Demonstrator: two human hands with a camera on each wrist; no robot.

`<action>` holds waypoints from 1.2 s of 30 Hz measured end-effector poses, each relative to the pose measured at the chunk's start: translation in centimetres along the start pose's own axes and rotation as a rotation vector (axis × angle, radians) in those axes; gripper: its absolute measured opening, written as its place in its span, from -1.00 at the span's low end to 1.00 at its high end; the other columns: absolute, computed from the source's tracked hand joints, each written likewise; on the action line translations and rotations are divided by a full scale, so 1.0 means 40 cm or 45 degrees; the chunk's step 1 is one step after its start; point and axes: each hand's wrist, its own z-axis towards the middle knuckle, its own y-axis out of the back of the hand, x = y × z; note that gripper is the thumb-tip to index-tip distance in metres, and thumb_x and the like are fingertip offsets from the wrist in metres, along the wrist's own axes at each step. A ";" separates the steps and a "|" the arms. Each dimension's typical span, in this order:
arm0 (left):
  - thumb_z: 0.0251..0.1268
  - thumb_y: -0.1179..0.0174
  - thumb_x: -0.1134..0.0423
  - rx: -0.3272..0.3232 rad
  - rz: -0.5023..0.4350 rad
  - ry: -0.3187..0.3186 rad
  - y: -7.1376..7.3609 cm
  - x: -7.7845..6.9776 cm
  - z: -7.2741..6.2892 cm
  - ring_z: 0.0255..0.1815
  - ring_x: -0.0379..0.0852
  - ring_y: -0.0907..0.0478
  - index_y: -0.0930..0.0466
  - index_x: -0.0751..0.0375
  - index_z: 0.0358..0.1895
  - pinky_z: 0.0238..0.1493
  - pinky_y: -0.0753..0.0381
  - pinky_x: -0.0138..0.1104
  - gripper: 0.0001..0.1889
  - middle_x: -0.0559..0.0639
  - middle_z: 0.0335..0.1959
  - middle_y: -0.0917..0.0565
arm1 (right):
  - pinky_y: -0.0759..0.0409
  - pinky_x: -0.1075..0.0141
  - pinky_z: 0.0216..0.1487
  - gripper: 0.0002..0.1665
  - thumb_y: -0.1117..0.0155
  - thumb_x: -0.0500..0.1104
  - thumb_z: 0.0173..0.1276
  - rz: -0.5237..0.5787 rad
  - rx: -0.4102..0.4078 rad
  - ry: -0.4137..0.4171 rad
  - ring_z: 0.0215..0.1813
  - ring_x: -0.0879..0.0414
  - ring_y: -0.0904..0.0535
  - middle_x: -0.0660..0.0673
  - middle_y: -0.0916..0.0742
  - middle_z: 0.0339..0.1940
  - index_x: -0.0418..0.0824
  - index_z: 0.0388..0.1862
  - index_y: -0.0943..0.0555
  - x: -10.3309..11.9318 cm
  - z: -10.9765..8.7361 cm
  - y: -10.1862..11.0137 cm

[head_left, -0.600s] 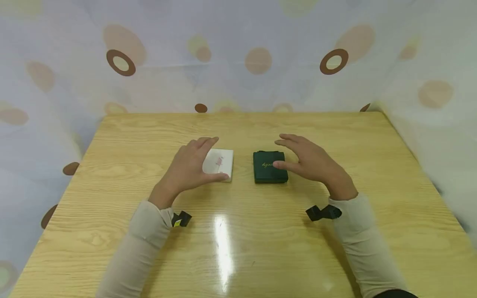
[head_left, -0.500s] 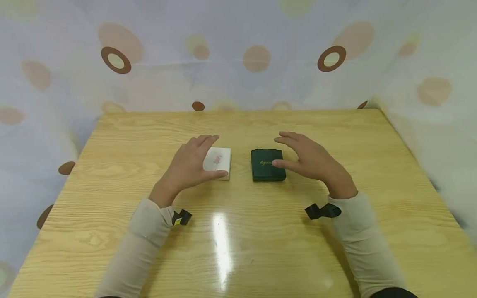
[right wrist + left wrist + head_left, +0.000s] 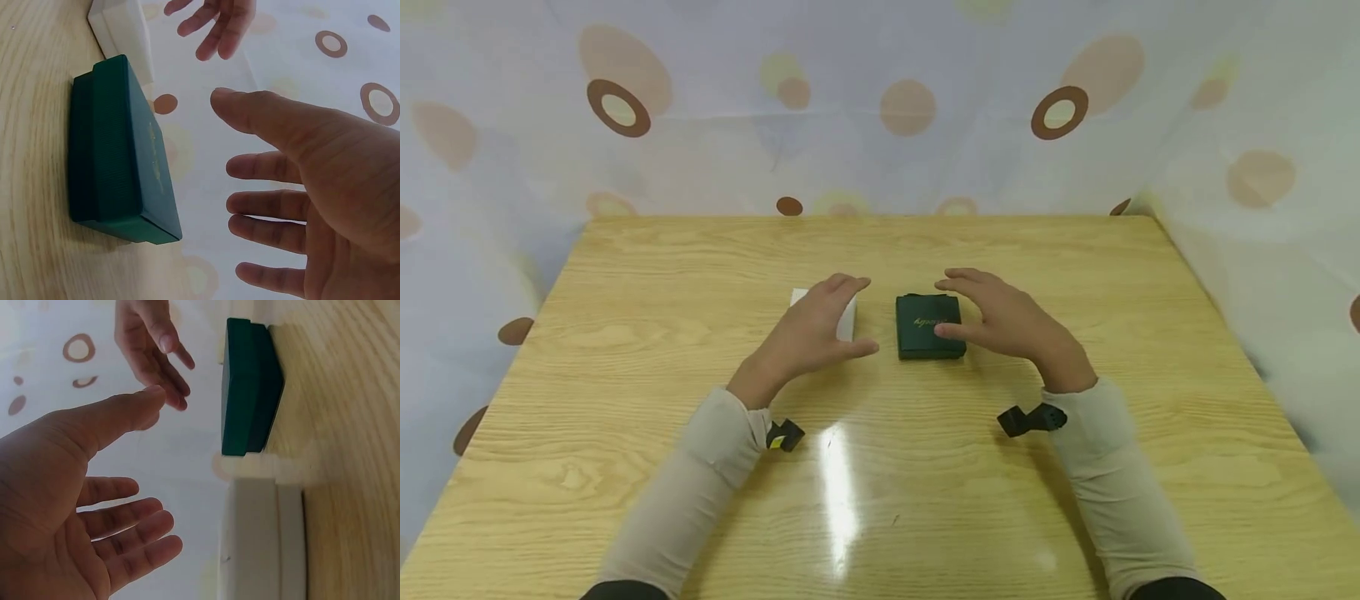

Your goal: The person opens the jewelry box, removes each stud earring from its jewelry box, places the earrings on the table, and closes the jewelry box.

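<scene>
The left hand (image 3: 805, 333) and right hand (image 3: 1007, 317) hover empty, fingers wide of thumbs; dipping carelessly, they could knock the white box (image 3: 256, 544) or green box (image 3: 917, 333) below.

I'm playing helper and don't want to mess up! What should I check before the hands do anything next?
1. Left hand free: ok, it holds nothing.
2. Right hand free: ok, it holds nothing.
3. Green box flat on the table: ok.
4. White box apart from the green box: ok, there's a gap.
5. White box easy to see from the head view: not ok, the left hand covers much of it.
6. Anything inside: cannot tell, both are closed.
</scene>
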 end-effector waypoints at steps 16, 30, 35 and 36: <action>0.20 -0.42 0.07 0.077 -0.029 0.002 -0.102 -0.041 0.058 0.40 0.11 -0.43 -0.18 0.29 0.50 0.38 -0.46 -0.08 -0.12 0.16 0.44 -0.35 | -0.23 -0.23 0.48 -0.04 -0.46 0.10 0.24 0.013 0.093 -0.034 0.59 -0.31 -0.15 -0.35 -0.26 0.58 -0.22 0.52 -0.30 -0.015 0.029 -0.038; 0.15 -0.46 0.09 0.111 -0.083 0.164 -0.123 -0.040 0.057 0.44 0.18 -0.39 -0.08 0.27 0.55 0.45 -0.38 -0.07 -0.02 0.20 0.51 -0.25 | -0.29 -0.18 0.47 -0.05 -0.51 0.05 0.19 -0.027 0.123 -0.008 0.53 -0.31 -0.25 -0.37 -0.36 0.52 -0.26 0.48 -0.36 0.002 0.024 -0.056; 0.08 -0.50 0.06 0.102 -0.075 0.176 -0.121 -0.038 0.049 0.44 0.18 -0.38 -0.08 0.30 0.55 0.47 -0.35 -0.08 0.04 0.22 0.51 -0.26 | -0.32 -0.15 0.46 -0.04 -0.53 0.08 0.17 -0.064 0.128 0.004 0.51 -0.29 -0.30 -0.35 -0.39 0.50 -0.25 0.47 -0.37 0.016 0.021 -0.052; 0.06 -0.51 0.06 0.100 -0.085 0.180 -0.122 -0.037 0.047 0.45 0.18 -0.37 -0.08 0.30 0.55 0.48 -0.35 -0.08 0.05 0.21 0.51 -0.26 | -0.34 -0.15 0.45 -0.03 -0.53 0.08 0.16 -0.068 0.128 0.007 0.50 -0.29 -0.31 -0.35 -0.40 0.49 -0.25 0.46 -0.38 0.019 0.021 -0.051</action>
